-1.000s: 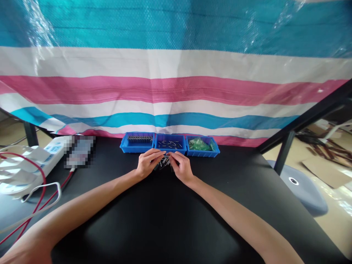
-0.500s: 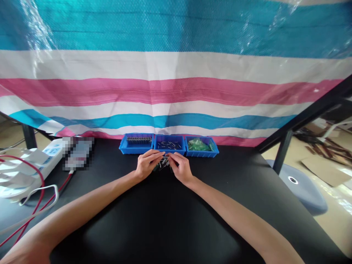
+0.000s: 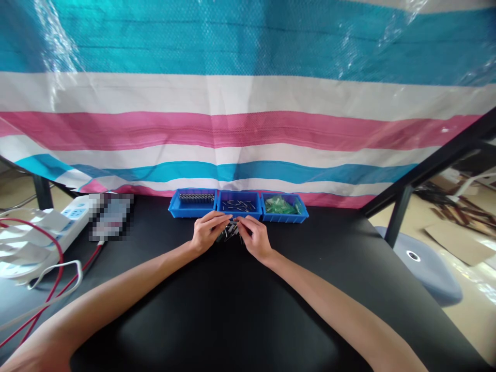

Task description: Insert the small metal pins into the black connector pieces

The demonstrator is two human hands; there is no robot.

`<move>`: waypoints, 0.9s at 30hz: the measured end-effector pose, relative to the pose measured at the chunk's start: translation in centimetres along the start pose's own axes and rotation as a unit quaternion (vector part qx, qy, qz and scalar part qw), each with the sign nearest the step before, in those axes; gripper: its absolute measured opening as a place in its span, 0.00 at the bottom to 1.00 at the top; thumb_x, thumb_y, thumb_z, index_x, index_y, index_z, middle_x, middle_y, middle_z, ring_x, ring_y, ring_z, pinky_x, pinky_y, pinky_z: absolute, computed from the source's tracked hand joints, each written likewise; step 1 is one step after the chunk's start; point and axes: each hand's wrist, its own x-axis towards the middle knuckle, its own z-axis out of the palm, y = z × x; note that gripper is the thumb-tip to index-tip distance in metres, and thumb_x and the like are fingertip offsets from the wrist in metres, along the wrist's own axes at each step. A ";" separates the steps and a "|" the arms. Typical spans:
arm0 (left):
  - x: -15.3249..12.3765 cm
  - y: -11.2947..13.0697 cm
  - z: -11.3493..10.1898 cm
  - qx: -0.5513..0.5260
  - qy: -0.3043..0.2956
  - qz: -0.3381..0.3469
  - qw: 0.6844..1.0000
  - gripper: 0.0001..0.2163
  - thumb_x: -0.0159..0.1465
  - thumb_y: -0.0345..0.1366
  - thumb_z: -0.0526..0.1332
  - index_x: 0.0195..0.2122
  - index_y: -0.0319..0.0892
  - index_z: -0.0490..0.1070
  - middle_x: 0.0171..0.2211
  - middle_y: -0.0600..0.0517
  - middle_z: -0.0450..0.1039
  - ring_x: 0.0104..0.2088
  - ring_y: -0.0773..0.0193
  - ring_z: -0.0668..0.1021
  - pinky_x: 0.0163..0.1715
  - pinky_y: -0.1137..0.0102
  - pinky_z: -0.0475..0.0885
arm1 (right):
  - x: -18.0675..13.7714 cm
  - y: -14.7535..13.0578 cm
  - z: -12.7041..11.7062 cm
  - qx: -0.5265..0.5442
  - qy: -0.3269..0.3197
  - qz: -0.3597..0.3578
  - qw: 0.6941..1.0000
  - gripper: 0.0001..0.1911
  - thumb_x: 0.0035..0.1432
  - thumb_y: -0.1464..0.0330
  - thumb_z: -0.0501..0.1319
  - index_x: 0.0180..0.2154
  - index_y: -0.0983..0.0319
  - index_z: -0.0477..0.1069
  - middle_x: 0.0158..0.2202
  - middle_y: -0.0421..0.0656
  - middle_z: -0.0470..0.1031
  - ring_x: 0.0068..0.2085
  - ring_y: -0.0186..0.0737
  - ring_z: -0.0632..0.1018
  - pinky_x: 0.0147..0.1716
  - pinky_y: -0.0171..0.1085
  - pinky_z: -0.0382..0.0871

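My left hand (image 3: 209,231) and my right hand (image 3: 253,235) meet almost fingertip to fingertip just in front of the middle blue bin (image 3: 239,212). Both are closed in a pinch, and whatever sits between the fingers is too small to make out. Beneath and between them lies a small pile of slim metal and dark parts (image 3: 231,231), partly covered by the fingers. Thin pin-like pieces are scattered in the middle bin. A row of small metallic parts (image 3: 197,198) lies in the left blue bin (image 3: 189,212). The right blue bin (image 3: 284,218) holds green translucent pieces (image 3: 282,205).
On the left of the black table (image 3: 232,310) is a white power strip (image 3: 75,209) with plugs and red and white cables. A blurred-out device (image 3: 112,217) lies beside it. A striped sheet (image 3: 248,129) hangs behind the bins. A grey stool (image 3: 422,263) stands at right.
My hands stay almost in the same place, still pinched together over the pile. The view has shifted very slightly.
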 end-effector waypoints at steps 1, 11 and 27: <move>0.0 0.0 0.0 0.000 0.000 -0.001 1.000 0.09 0.64 0.31 0.60 0.44 0.43 0.76 0.36 0.49 0.76 0.35 0.66 0.78 0.36 0.72 0.75 | 0.0 0.0 0.0 -0.003 0.000 0.000 1.000 0.12 0.65 0.69 0.53 0.43 0.63 0.74 0.33 0.45 0.74 0.35 0.38 0.76 0.37 0.36 0.72; -0.1 -0.2 0.0 -0.003 -0.004 -0.014 1.000 0.07 0.63 0.31 0.61 0.41 0.42 0.76 0.35 0.49 0.76 0.35 0.65 0.78 0.36 0.72 0.74 | -0.1 0.0 0.0 -0.012 -0.001 0.004 1.000 0.13 0.66 0.68 0.53 0.43 0.63 0.74 0.32 0.45 0.73 0.32 0.37 0.75 0.35 0.36 0.72; 0.0 -0.1 0.0 0.008 -0.011 -0.028 1.000 0.06 0.63 0.31 0.61 0.40 0.41 0.76 0.35 0.48 0.76 0.35 0.66 0.78 0.33 0.74 0.74 | -0.2 0.0 0.2 -0.025 0.002 0.008 1.000 0.12 0.65 0.68 0.54 0.43 0.63 0.75 0.32 0.44 0.74 0.31 0.37 0.75 0.35 0.35 0.72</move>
